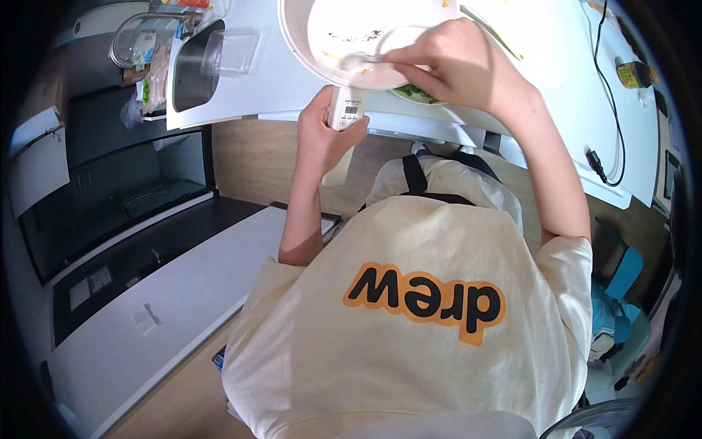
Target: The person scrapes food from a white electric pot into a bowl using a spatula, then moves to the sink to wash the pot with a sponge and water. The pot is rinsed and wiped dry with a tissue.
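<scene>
My left hand [332, 129] grips the pale handle [347, 104] of a white electric cooking pot [299, 41]; buttons and a small display are on the handle. The pot is held over the near edge of the white counter, at the top of the view. Small bits of food lie inside it. My right hand [455, 60] is over the pot's right side, its thumb and fingers closed on a spoon-like utensil [359, 60] whose blurred end is inside the pot. Partly hidden under the pot and my right hand is a plate with green leafy vegetables [414, 93].
A clear plastic tray [233, 52] stands beside the sink [197, 71] at the left. A green stalk [493, 33] lies behind my right hand. A black power cord [614, 110] and a small labelled jar [635, 74] are on the right. The counter's near edge [428, 123] is before me.
</scene>
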